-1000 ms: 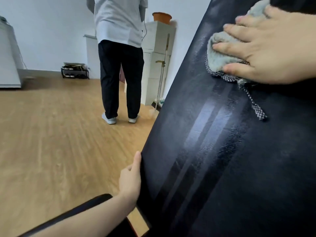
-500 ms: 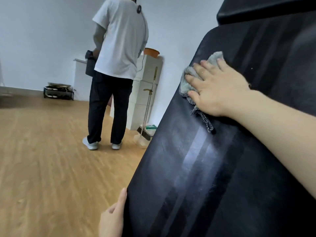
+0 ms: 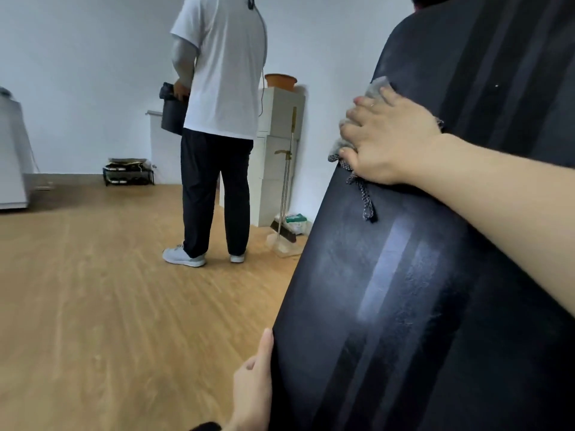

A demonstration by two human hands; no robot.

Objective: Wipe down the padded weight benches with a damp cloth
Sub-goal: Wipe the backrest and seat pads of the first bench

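Far out at nine o'clock, a white boxy appliance stands by the wall. Just at its three o'clock, a low black wire rack sits on the light wooden plank floor.

Up at twelve o'clock, a person in a white T-shirt and dark trousers stands back to the camera, holding a dark container at the waist. At that person's three o'clock is a white stacked cabinet with an orange bowl on top. A gold-handled broom stands upright against its front.

Down at six o'clock, the left hand sits against the near left edge of the black padded weight bench, thumb straight along that edge. Its fingers vanish behind the pad, so I cannot tell whether its grip is clenched.

The bench fills the right half of the view, with shiny lengthwise bands on its surface. At one o'clock is the right hand, grip released and fingers spread, pressing the grey terry cloth flat on the pad at its left edge. A checked trim loop trails from under the palm toward six o'clock.
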